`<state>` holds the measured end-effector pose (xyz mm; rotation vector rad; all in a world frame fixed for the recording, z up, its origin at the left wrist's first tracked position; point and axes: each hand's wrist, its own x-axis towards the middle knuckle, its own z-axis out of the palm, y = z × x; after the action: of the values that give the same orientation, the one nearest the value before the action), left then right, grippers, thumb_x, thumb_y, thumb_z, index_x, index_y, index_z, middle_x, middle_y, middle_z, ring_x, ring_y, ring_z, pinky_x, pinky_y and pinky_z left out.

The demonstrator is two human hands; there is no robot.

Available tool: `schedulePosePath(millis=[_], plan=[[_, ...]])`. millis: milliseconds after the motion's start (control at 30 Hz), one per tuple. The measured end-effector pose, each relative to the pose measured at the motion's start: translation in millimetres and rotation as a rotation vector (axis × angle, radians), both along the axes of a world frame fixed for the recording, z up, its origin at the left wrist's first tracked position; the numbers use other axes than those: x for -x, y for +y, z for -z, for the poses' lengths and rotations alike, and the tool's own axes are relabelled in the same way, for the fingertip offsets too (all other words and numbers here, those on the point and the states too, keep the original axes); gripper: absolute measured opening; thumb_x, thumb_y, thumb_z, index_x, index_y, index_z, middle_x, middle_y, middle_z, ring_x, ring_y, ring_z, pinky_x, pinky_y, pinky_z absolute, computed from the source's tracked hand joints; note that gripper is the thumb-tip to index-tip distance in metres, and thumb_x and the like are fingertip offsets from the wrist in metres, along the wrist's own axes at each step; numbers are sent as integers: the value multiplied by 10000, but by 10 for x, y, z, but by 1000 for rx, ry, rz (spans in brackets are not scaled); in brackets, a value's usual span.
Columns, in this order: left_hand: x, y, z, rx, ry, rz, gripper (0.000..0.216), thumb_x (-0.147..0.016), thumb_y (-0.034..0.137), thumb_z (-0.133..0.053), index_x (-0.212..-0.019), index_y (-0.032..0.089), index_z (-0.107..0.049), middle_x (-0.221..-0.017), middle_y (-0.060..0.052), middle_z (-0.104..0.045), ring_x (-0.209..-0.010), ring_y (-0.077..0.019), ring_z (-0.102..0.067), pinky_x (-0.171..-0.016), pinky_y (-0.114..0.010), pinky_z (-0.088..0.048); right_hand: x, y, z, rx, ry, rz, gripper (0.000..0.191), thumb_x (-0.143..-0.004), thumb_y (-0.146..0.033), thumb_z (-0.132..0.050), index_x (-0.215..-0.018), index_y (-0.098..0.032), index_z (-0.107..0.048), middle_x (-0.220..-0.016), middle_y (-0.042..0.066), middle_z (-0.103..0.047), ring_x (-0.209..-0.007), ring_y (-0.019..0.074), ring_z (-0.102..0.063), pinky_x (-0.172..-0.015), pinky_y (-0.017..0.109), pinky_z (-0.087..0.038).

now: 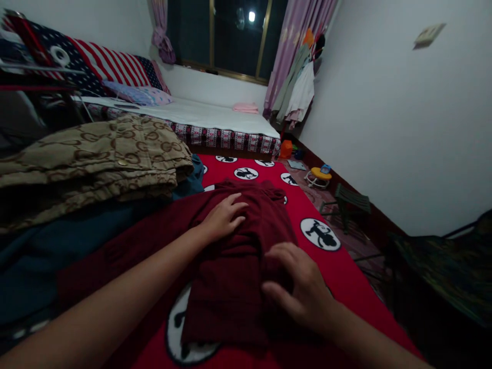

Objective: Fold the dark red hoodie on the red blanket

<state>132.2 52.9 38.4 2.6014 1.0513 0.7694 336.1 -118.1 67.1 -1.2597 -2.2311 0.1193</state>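
Observation:
A dark maroon long-sleeved garment [234, 287] lies spread on a red cover with round white patches [321, 234]. One sleeve [126, 246] stretches out to the left, under my left forearm. My left hand [225, 218] rests on the upper part of the cloth, fingers apart and holding nothing. Over the garment's right side is my right hand [300, 284], its fingers curved and thumb apart, with no cloth gripped that I can see. Whether its fingertips touch the fabric is hard to tell.
Tan patterned clothing [96, 154] is piled on blue-teal cloth [77, 246] at the left. Behind stands a bed with a white sheet [215, 115]. Along the right wall are a yellow-topped stool [321, 174], a folding stool [351, 200] and a dark camouflage chair [449, 271].

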Motion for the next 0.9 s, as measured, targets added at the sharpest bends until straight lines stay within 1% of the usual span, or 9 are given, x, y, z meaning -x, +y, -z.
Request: schedulePosePath(millis=[67,133,233,333,433,600,667,800,900], plan=[[77,-245,22,-176,-60,64,305,-863,220,-563,-1160,210,-630,-1382,-96,-477,-1275,-228,-435,-1065,-379,-361,-36,-365,114,-6,-95,-41,528,-782,-434,-678,-1219,-199,-499,-1170,130,-578,-1057,290,-541,-893,431,-459],[140,-415,52,-272,-41,95,251,-865,174,-553,-1089,221,-656,-1244,-79,-568,-1168,-217,-498,-992,-370,-408,-75,-541,252,-33,-144,-13,546,-779,-341,-686,-1259,-184,-478,-1190,138,-571,-1070,300,-533,-911,456,-453],[156,-496,88,-328,51,63,213,-884,167,-533,-1047,206,-665,-1063,-69,-629,-986,-203,-548,-841,-336,-449,-112,-544,421,-54,-123,14,419,-802,-108,-559,-1212,-174,-507,-1120,121,-599,-995,263,-556,-848,421,-483],[92,-466,67,-378,183,41,191,-901,196,-523,-1018,192,-674,-946,-61,-650,-883,-203,-554,-761,-330,-438,-122,-453,459,-81,-70,-26,361,-809,-14,-457,-1116,-179,-552,-1010,97,-619,-888,225,-563,-751,366,-494],[57,-466,-48,-420,280,79,176,-888,176,-526,-960,181,-686,-884,-58,-657,-845,-205,-555,-732,-328,-429,-163,-440,379,-88,-4,-69,299,-844,-5,-424,-1035,-184,-570,-903,76,-609,-797,188,-551,-670,307,-473],[157,-579,-259,-401,210,40,212,-849,139,-521,-984,191,-677,-945,-57,-646,-886,-204,-549,-753,-311,-443,-316,-603,223,-52,30,-127,313,-872,-11,-390,-1039,-197,-579,-832,54,-577,-723,146,-539,-602,247,-424],[196,-624,-248,-351,254,65,224,-833,130,-524,-972,204,-683,-923,-53,-644,-868,-206,-556,-732,-307,-453,-339,-667,162,29,-22,-115,288,-872,-48,-426,-1039,-201,-604,-840,56,-586,-738,153,-551,-607,252,-421],[240,-745,-106,-207,308,98,288,-809,95,-513,-1004,216,-687,-949,-51,-656,-865,-207,-583,-754,-319,-480,-254,-633,-75,343,-135,-84,113,-825,-281,-646,-923,-233,-676,-825,28,-613,-751,167,-576,-622,260,-426],[313,-915,-49,-118,207,108,331,-819,91,-501,-1063,236,-671,-1057,-34,-661,-953,-193,-599,-842,-315,-479,-133,-353,-259,302,-27,-65,166,-898,-341,-559,-923,-244,-692,-913,32,-637,-839,159,-597,-725,265,-452]])
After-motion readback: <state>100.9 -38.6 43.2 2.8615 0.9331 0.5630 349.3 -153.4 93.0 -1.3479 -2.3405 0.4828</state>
